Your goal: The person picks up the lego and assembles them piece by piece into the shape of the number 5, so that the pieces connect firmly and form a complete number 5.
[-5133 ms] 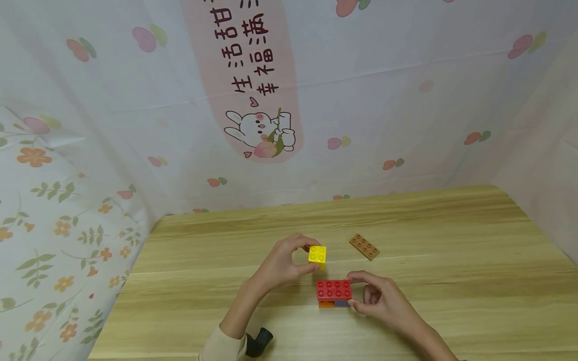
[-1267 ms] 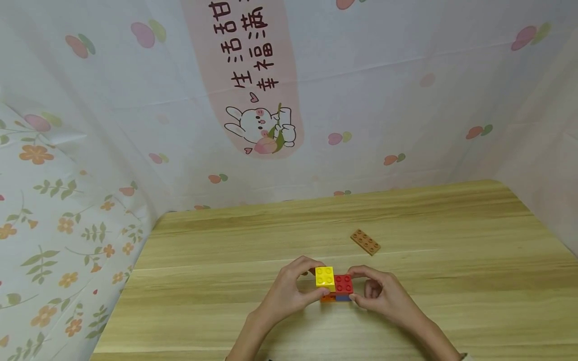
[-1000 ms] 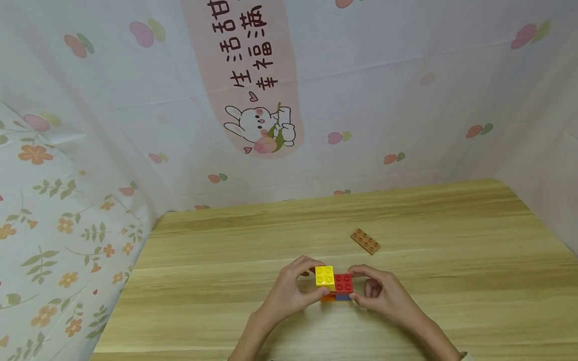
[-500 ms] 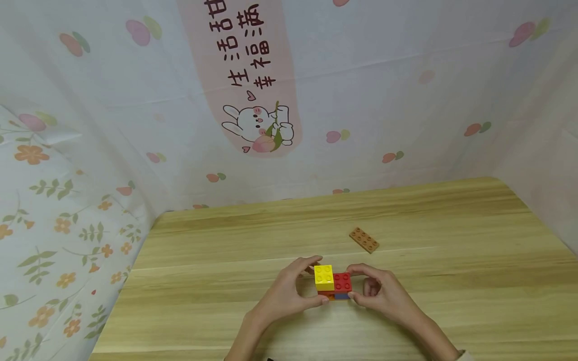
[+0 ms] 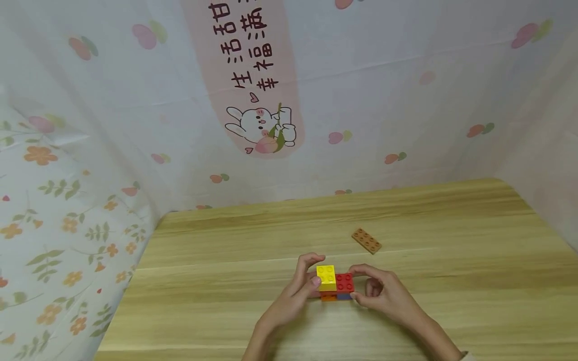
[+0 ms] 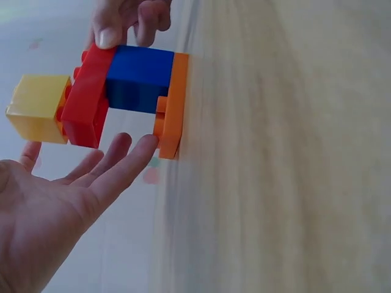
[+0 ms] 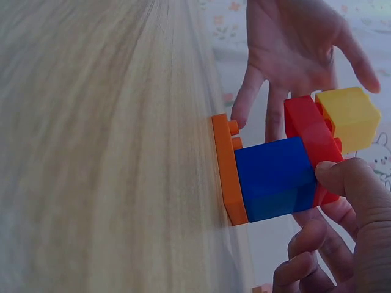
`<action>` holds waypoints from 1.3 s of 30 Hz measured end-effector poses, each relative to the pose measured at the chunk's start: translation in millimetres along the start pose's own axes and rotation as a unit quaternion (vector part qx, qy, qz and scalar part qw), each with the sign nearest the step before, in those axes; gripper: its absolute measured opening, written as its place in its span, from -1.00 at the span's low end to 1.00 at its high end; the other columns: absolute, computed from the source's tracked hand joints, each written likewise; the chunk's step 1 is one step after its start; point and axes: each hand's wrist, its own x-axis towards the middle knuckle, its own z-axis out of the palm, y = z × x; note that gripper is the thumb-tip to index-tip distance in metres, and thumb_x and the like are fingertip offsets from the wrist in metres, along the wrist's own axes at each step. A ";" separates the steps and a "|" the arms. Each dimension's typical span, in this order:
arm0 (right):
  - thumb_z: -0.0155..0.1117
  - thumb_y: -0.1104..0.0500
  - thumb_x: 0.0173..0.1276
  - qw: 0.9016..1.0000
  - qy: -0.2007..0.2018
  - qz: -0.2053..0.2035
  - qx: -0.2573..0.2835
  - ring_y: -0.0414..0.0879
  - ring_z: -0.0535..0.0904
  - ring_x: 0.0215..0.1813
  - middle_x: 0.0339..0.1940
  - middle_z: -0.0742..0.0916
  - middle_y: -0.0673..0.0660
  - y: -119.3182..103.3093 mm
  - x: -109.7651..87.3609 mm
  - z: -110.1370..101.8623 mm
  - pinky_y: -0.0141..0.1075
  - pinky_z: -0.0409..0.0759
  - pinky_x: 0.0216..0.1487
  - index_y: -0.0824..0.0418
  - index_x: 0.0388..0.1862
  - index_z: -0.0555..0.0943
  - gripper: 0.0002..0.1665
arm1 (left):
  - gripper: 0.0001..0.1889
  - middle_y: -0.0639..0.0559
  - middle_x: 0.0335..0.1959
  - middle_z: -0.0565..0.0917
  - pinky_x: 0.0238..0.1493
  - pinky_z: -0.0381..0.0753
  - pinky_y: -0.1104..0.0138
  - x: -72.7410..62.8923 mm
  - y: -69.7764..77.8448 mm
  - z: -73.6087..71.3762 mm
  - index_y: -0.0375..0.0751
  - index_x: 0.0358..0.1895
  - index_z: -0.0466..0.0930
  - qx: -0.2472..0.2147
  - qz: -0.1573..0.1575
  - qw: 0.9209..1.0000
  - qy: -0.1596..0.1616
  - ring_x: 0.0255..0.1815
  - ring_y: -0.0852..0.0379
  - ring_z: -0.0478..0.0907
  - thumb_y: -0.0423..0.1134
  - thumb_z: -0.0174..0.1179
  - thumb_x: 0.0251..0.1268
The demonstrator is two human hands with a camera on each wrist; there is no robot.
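Note:
A small stack of toy building bricks stands on the table. An orange plate is at the bottom, and a blue brick sits on one end of it. Across the blue one lies a red brick, overhanging to the left. On its left end is a yellow brick; red studs show between the two. My right hand pinches the red brick's right end between thumb and index finger. Beside the stack's left side is my left hand, fingers extended and spread, thumb close to the yellow brick.
A flat brown studded plate lies behind the stack, slightly right. The wooden table ends at a patterned cloth hanging behind; another floral cloth hangs at the left.
The yellow brick, earlier held apart in my left hand, has come down onto the red brick. My left hand has since let go and spread its fingers. My right hand keeps its hold.

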 end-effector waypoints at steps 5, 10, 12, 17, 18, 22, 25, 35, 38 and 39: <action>0.39 0.45 0.02 1.000 -0.004 0.001 0.000 -0.37 0.29 -0.67 -0.71 0.51 -0.10 -0.8 0.7 0.3 -0.46 0.31 -0.73 0.33 -0.08 0.56 -0.57 | -0.60 -0.20 0.36 0.08 0.03 0.49 0.14 -1.1 -0.9 -3.4 -0.07 0.29 0.03 -0.003 0.007 1.000 -0.001 0.29 -0.11 0.21 -0.24 -0.16 0.47; 0.39 0.45 0.00 1.000 -0.002 0.007 -0.005 -0.38 0.28 -0.67 -0.71 0.51 -0.10 -1.3 0.0 -0.3 -0.46 0.32 -0.74 0.33 -0.07 0.56 -0.56 | -0.62 -0.16 0.35 0.13 0.00 0.49 0.07 -0.8 1.3 -3.3 -0.07 0.26 0.10 -0.001 0.009 1.000 0.008 0.24 -0.11 0.21 -0.29 -0.13 0.45; 0.39 0.45 0.00 1.000 -0.001 0.009 -0.005 -0.37 0.29 -0.67 -0.71 0.51 -0.10 -1.2 -0.5 -0.5 -0.45 0.32 -0.74 0.33 -0.07 0.56 -0.56 | -0.65 -0.16 0.34 0.16 0.05 0.46 0.10 -0.3 3.9 -1.9 -0.13 0.23 0.12 -0.005 0.011 1.000 0.011 0.23 -0.12 0.21 -0.34 -0.14 0.44; 0.39 0.45 0.01 1.000 0.001 0.010 -0.002 -0.38 0.29 -0.67 -0.71 0.51 -0.09 -0.5 -1.0 -0.6 -0.45 0.32 -0.74 0.32 -0.07 0.56 -0.56 | -0.73 -0.22 0.28 0.22 0.09 0.41 0.19 -0.4 18.3 2.7 -0.29 0.11 0.14 -0.017 0.014 1.000 0.018 0.21 -0.15 0.24 -0.43 -0.14 0.40; 0.39 0.45 0.01 1.000 0.001 0.010 -0.002 -0.38 0.29 -0.67 -0.71 0.52 -0.09 -0.3 -1.0 -0.5 -0.45 0.33 -0.74 0.32 -0.07 0.56 -0.56 | -0.73 -0.24 0.28 0.22 0.08 0.42 0.20 -0.9 21.3 3.2 -0.31 0.09 0.13 -0.019 0.013 1.000 0.019 0.21 -0.14 0.25 -0.43 -0.14 0.39; 0.39 0.45 0.01 1.000 0.001 0.008 0.000 -0.38 0.30 -0.66 -0.71 0.51 -0.09 0.6 -0.8 0.0 -0.45 0.33 -0.74 0.31 -0.07 0.56 -0.56 | -0.73 -0.31 0.27 0.21 0.05 0.45 0.21 -2.2 28.3 4.5 -0.33 0.07 0.12 -0.026 0.012 0.999 0.025 0.19 -0.10 0.28 -0.44 -0.12 0.37; 0.39 0.45 0.01 1.000 0.001 0.007 0.001 -0.39 0.29 -0.66 -0.72 0.50 -0.10 0.9 -0.6 0.2 -0.45 0.32 -0.74 0.31 -0.07 0.56 -0.56 | -0.74 -0.34 0.26 0.20 0.04 0.46 0.21 -2.2 28.4 4.7 -0.33 0.07 0.13 -0.033 0.019 0.999 0.026 0.19 -0.10 0.28 -0.44 -0.12 0.38; 0.38 0.45 0.02 1.000 0.002 0.012 0.000 -0.40 0.29 -0.67 -0.72 0.50 -0.11 2.4 -1.4 0.3 -0.44 0.33 -0.74 0.31 -0.07 0.56 -0.56 | -0.76 -0.29 0.20 0.34 0.11 0.41 0.20 -1.7 23.7 4.2 -0.33 0.06 0.22 -0.028 0.039 0.998 0.032 0.19 -0.09 0.30 -0.44 -0.09 0.38; 0.39 0.44 0.02 1.000 0.002 0.019 -0.001 -0.39 0.29 -0.66 -0.72 0.49 -0.12 3.6 -1.8 0.5 -0.44 0.33 -0.74 0.30 -0.06 0.56 -0.56 | -0.77 -0.23 0.15 0.40 0.12 0.40 0.21 -2.0 23.6 3.9 -0.31 0.05 0.25 -0.026 0.037 0.998 0.035 0.19 -0.10 0.31 -0.43 -0.06 0.39; 0.39 0.44 0.02 1.000 0.002 0.020 -0.001 -0.39 0.29 -0.66 -0.72 0.49 -0.12 3.7 -1.9 0.5 -0.44 0.32 -0.74 0.30 -0.06 0.56 -0.56 | -0.77 -0.22 0.14 0.42 0.12 0.40 0.22 -2.0 23.7 3.8 -0.31 0.05 0.25 -0.026 0.035 0.998 0.036 0.19 -0.11 0.31 -0.42 -0.05 0.39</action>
